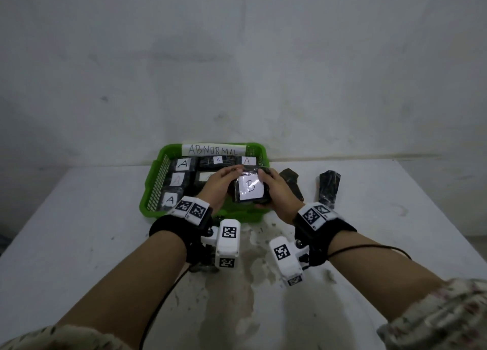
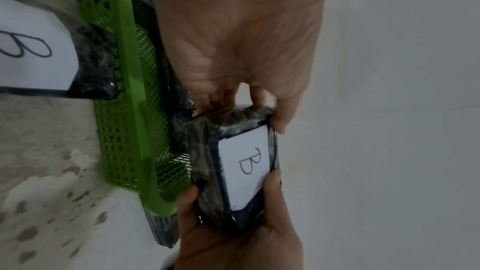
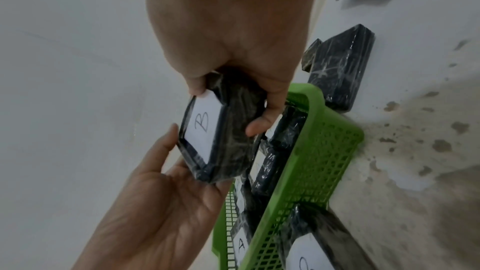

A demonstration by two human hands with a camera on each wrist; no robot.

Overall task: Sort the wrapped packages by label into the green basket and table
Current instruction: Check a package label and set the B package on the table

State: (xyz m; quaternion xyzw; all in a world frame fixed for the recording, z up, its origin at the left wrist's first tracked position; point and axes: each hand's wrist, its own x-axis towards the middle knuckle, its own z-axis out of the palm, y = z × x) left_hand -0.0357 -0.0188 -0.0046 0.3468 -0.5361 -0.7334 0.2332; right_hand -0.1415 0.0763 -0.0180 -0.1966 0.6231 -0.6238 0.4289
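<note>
Black-wrapped package [image 1: 249, 189] labelled "B", both hands

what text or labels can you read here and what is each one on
"ABNORMAL": paper sign on the green basket's far wall.
"B": label on the held package, gripped by left hand and right hand.
"A": labels on five packages in the basket, e.g..
"B": package outside the basket.
One basket label is unreadable.

The basket [image 1: 154, 183] is bright green with a mesh wall and a white strip [image 1: 213, 149] lettered in black. The packages [image 1: 181, 165] are black under glossy film, each bearing a white label [image 1: 251, 187] with a black letter. The table [image 1: 92, 231] is white, blotched grey-brown. The sleeves [image 1: 442, 320] are pale and speckled.
</note>
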